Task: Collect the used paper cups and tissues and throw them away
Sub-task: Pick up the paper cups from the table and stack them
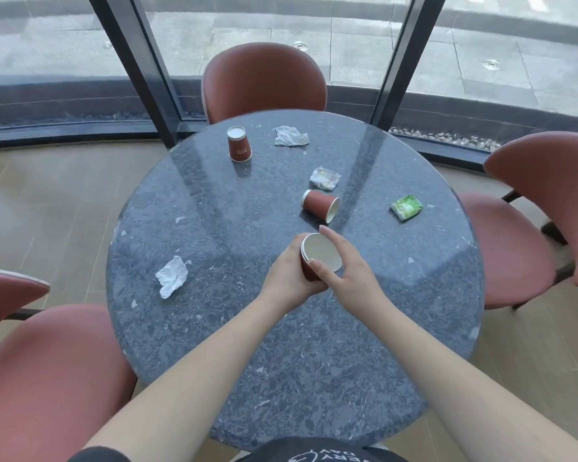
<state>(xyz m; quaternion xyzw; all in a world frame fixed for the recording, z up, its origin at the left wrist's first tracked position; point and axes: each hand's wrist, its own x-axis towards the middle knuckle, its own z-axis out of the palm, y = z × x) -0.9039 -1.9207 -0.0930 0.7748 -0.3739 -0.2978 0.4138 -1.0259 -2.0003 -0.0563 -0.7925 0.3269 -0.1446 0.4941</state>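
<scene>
Both hands clasp one red paper cup (319, 258) just above the table's middle: left hand (289, 278) wrapped round its side from the left, fingers closed on it, right hand (354, 273) cupped over the rim w/ thumb on the near edge and forefinger stretched past the far edge. Rim looks doubled, maybe two cups nested, can't tell for sure. Going left to right across the round dark stone table (214, 345): crumpled white tissue (171, 275) lies alone on the left side, well apart from the hands; an upside-down red cup (239, 144) stands near the far edge; another crumpled tissue (291, 136) lies just right of it; a flatter wadded tissue (325, 178) sits mid-right, nearly touching a tipped-over red cup (320, 205) lying on its side, mouth facing right, just beyond the right hand's fingertip; green packet (406, 207) rests near the right edge. Reddish chairs (264, 78) ring the table.
</scene>
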